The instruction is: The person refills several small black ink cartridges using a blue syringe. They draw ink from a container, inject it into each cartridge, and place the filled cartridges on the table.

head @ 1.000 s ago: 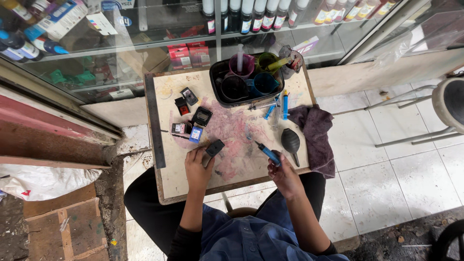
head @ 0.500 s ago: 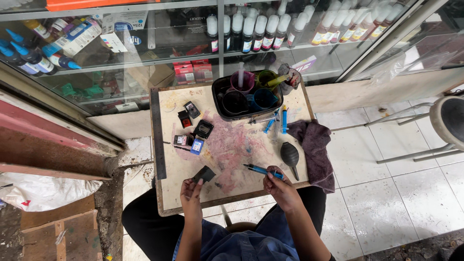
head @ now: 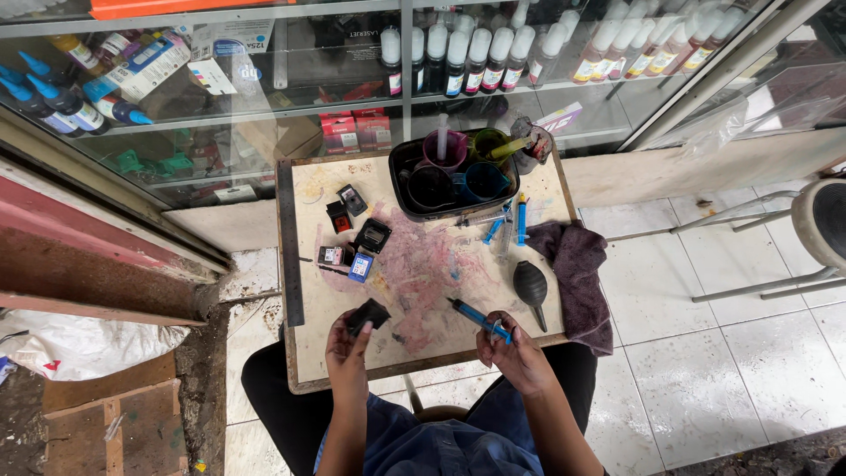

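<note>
My left hand [head: 347,345] holds a small black ink cartridge [head: 368,315] just above the near part of the stained work board [head: 304,353]. My right hand [head: 511,350] grips a blue syringe [head: 474,317] whose tip points up and left toward the board's pink-stained middle. The two hands are apart, each over the near edge. Several other cartridges [head: 352,238] lie on the board's left half. A black rubber air blower [head: 530,286] rests just right of the syringe.
A black tray [head: 401,189] of ink-stained cups stands at the board's far edge, with blue syringes [head: 520,220] beside it. A purple rag [head: 577,269] hangs off the right side. A glass cabinet [head: 264,79] of ink bottles is behind. A stool [head: 815,220] stands at right.
My left hand has drawn the black cartridge nearer to me. My right hand has pulled back to the near edge with the syringe.
</note>
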